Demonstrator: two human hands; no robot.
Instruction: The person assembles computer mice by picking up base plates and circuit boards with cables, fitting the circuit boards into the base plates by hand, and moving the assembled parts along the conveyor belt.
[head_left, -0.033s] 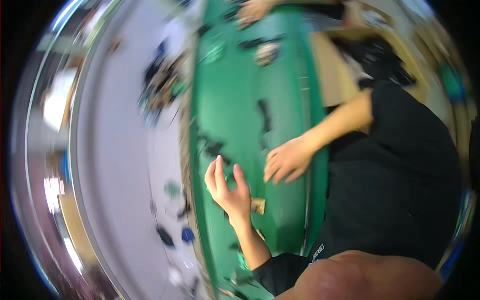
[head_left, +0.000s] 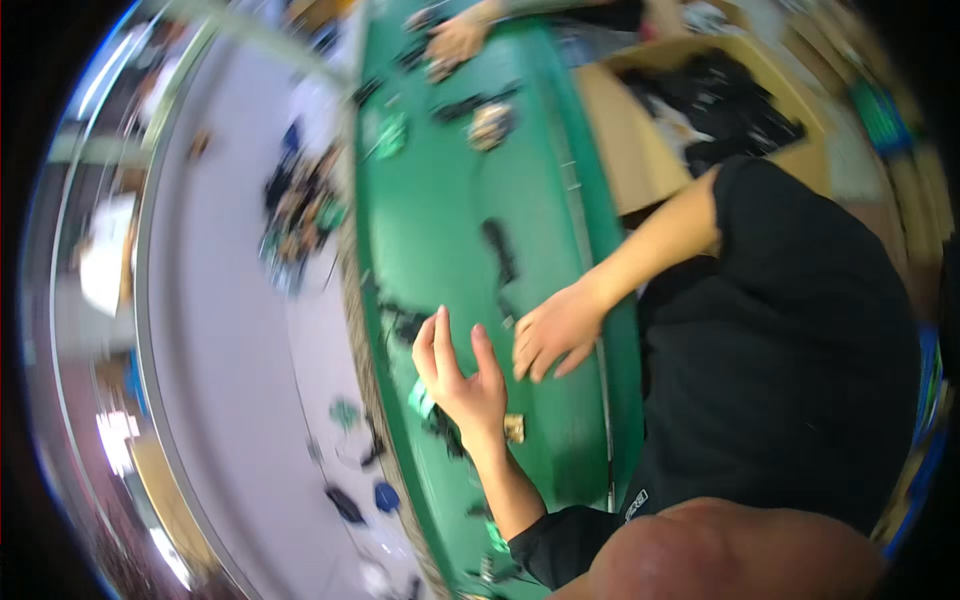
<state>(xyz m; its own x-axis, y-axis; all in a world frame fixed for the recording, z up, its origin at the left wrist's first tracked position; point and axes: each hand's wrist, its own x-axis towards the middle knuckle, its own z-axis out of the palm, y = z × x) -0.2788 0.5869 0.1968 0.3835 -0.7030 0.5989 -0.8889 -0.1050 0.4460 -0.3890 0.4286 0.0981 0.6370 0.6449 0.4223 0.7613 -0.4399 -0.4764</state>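
My left hand [head_left: 462,385] hovers over the green work surface [head_left: 430,220], its fingers spread and nothing between them. A blurred black part [head_left: 405,322] lies just beyond its fingertips. Beside and partly under that hand are a bright green piece [head_left: 420,398] and some dark bits [head_left: 442,432]. A small tan block [head_left: 515,428] sits by the wrist. My right hand [head_left: 560,328] is bent down over the surface, fingers loosely curved and apart, with no object visible in them. A long black part [head_left: 498,250] with a thin tail lies close to it.
Another person's hand [head_left: 460,42] is at the far end among dark items. A cardboard box [head_left: 640,140] of black pieces stands beside the surface. Left of the raised edge [head_left: 355,300], a pale surface [head_left: 220,300] carries a heap of mixed parts [head_left: 300,215] and a blue round piece [head_left: 386,497].
The whole view has turned a little, so the surface and its parts appear shifted left and down. My right hand appears slightly further left; my left hand keeps its spread pose.
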